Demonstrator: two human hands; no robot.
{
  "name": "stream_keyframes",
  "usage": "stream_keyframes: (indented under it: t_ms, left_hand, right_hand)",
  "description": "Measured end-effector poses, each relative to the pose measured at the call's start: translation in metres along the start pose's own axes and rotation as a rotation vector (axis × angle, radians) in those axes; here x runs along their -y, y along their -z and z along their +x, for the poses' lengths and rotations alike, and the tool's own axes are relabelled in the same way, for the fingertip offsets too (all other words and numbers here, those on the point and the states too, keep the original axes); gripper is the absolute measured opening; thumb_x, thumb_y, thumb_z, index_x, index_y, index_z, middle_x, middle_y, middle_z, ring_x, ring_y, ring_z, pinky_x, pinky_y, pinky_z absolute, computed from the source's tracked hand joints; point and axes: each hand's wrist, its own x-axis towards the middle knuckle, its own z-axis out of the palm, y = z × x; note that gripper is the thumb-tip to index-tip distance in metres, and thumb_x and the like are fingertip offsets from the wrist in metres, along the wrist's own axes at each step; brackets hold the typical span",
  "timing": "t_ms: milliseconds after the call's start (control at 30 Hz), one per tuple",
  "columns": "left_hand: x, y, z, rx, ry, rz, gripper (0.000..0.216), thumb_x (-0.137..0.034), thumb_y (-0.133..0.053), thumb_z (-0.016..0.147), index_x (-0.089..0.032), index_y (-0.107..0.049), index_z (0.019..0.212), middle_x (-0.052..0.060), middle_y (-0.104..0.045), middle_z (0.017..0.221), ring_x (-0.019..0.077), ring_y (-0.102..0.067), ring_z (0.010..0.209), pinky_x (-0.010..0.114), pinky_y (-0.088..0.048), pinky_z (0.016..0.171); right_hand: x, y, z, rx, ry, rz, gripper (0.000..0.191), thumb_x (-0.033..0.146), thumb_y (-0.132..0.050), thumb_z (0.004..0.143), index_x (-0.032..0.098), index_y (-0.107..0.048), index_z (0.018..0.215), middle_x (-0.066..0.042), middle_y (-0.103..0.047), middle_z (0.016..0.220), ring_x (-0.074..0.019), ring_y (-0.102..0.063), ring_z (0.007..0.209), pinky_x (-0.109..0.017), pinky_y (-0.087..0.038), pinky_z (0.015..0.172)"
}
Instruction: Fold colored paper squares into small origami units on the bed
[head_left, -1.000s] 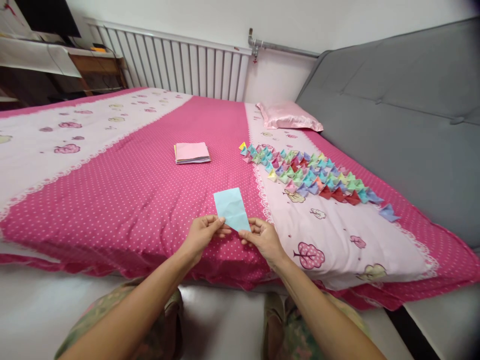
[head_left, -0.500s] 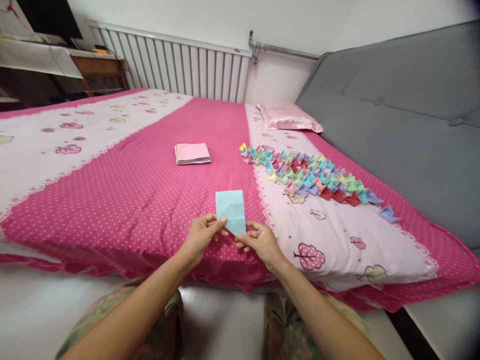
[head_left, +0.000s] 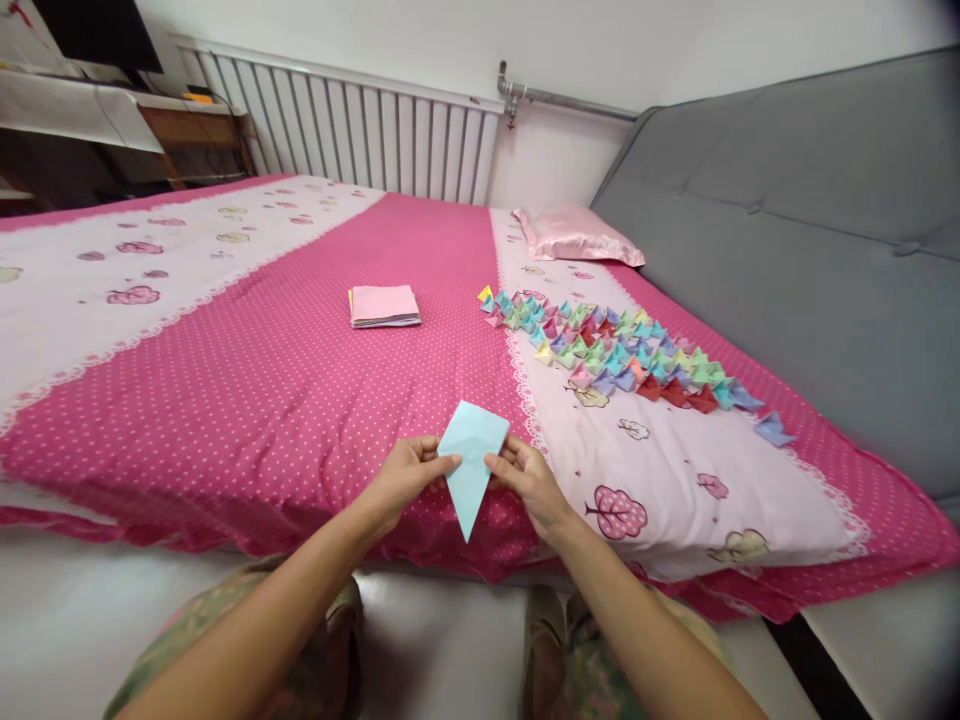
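Pink-topped paper stack [head_left: 385, 306] on dotted pink bedspread [head_left: 285, 370]; nearer, left hand [head_left: 405, 478] pinching left edge of pale blue paper [head_left: 472, 440], kite-shaped, long point toward person, held above bedspread's near edge; right hand [head_left: 531, 484] pinching its right edge, thumb on top; rows of small multicoloured folded paper shapes [head_left: 616, 354]; grey headboard [head_left: 795, 170]

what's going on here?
A person has a blue paper in both bare hands, at the near side of a bed. The left hand grips one side and the right hand the other, thumbs on top. The paper is kite-shaped, its long point toward the person. Beyond the hands lies a paper stack, pink on top. To its right, many small folded pieces in mixed colors sit grouped on the bed, with a pillow behind.
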Motion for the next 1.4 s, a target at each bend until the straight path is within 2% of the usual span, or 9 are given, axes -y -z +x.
stream_keyframes:
  t_ms: [200, 367, 467, 600, 667, 833, 1000, 1233, 1400]
  left_hand:
    - [0.010, -0.001, 0.004, 0.135, 0.039, 0.082, 0.021, -0.029, -0.069, 0.061, -0.012, -0.064, 0.072, 0.005, -0.066, 0.068, 0.0146, -0.058, 0.060, 0.025, -0.043, 0.058]
    - [0.017, 0.003, 0.009, 0.077, -0.007, 0.201, 0.022, -0.030, -0.070, 0.057, -0.012, -0.061, 0.064, 0.002, -0.060, 0.054, 0.0116, -0.052, 0.049, 0.022, -0.038, 0.048]
    - [0.015, 0.004, 0.009, 0.021, -0.029, 0.210, 0.021, -0.028, -0.071, 0.056, -0.012, -0.059, 0.061, 0.000, -0.058, 0.051, 0.0103, -0.051, 0.047, 0.021, -0.037, 0.047]
    - [0.011, 0.003, 0.007, -0.031, -0.063, 0.153, 0.020, -0.028, -0.070, 0.058, -0.012, -0.059, 0.063, 0.001, -0.059, 0.056, 0.0097, -0.052, 0.050, 0.021, -0.039, 0.049]
    - [0.008, 0.002, 0.006, -0.040, -0.069, 0.125, 0.019, -0.029, -0.069, 0.059, -0.013, -0.060, 0.064, 0.001, -0.060, 0.059, 0.0097, -0.052, 0.052, 0.021, -0.039, 0.050]
    - [0.004, -0.001, 0.003, 0.016, -0.052, 0.092, 0.017, -0.028, -0.069, 0.060, -0.013, -0.063, 0.066, 0.002, -0.062, 0.060, 0.0110, -0.054, 0.053, 0.022, -0.042, 0.053]
    - [0.003, 0.000, 0.003, 0.011, -0.084, 0.103, 0.016, -0.028, -0.068, 0.061, -0.013, -0.064, 0.066, 0.002, -0.062, 0.059, 0.0102, -0.053, 0.052, 0.022, -0.042, 0.052]
    - [0.002, 0.001, 0.002, -0.047, -0.120, 0.148, 0.018, -0.030, -0.068, 0.062, -0.014, -0.067, 0.070, 0.004, -0.065, 0.064, 0.0121, -0.055, 0.054, 0.023, -0.043, 0.053]
    - [0.001, 0.001, 0.002, -0.103, -0.143, 0.164, 0.014, -0.028, -0.068, 0.061, -0.015, -0.068, 0.068, 0.004, -0.066, 0.062, 0.0128, -0.055, 0.054, 0.023, -0.043, 0.053]
  right_hand:
    - [0.002, 0.005, 0.002, -0.167, 0.033, 0.034, 0.029, 0.031, -0.063, 0.069, 0.018, -0.055, 0.094, 0.000, -0.064, 0.071, -0.0132, -0.058, 0.062, -0.024, -0.045, 0.059]
    - [0.000, 0.008, 0.004, -0.217, 0.061, 0.017, 0.030, 0.028, -0.064, 0.068, 0.021, -0.055, 0.096, 0.006, -0.056, 0.055, -0.0100, -0.050, 0.051, -0.021, -0.039, 0.052]
    - [-0.001, 0.010, 0.005, -0.239, 0.106, -0.005, 0.026, 0.026, -0.062, 0.069, 0.022, -0.058, 0.095, 0.005, -0.057, 0.057, -0.0100, -0.050, 0.052, -0.022, -0.039, 0.053]
    - [0.000, 0.013, 0.006, -0.297, 0.147, -0.111, 0.014, 0.023, -0.060, 0.068, 0.020, -0.066, 0.080, 0.000, -0.063, 0.074, -0.0127, -0.053, 0.068, -0.024, -0.040, 0.063]
    - [0.001, 0.015, 0.006, -0.273, 0.148, -0.142, 0.014, 0.022, -0.058, 0.069, 0.019, -0.067, 0.079, -0.001, -0.064, 0.079, -0.0134, -0.053, 0.072, -0.024, -0.040, 0.066]
    - [0.004, 0.016, 0.003, -0.085, 0.112, -0.170, 0.028, 0.024, -0.066, 0.063, 0.020, -0.064, 0.091, -0.001, -0.063, 0.085, -0.0149, -0.055, 0.074, -0.025, -0.043, 0.065]
    - [0.005, 0.015, 0.003, -0.044, 0.031, -0.266, 0.048, 0.026, -0.075, 0.052, 0.020, -0.061, 0.097, -0.002, -0.063, 0.086, -0.0162, -0.057, 0.072, -0.028, -0.047, 0.063]
    - [0.004, 0.014, 0.003, -0.021, 0.076, -0.336, 0.037, 0.032, -0.069, 0.061, 0.019, -0.064, 0.096, -0.005, -0.066, 0.091, -0.0199, -0.060, 0.081, -0.034, -0.048, 0.073]
    - [0.006, 0.013, 0.003, 0.005, 0.179, -0.463, 0.024, 0.035, -0.060, 0.071, 0.023, -0.068, 0.091, -0.005, -0.066, 0.095, -0.0208, -0.059, 0.091, -0.036, -0.044, 0.082]
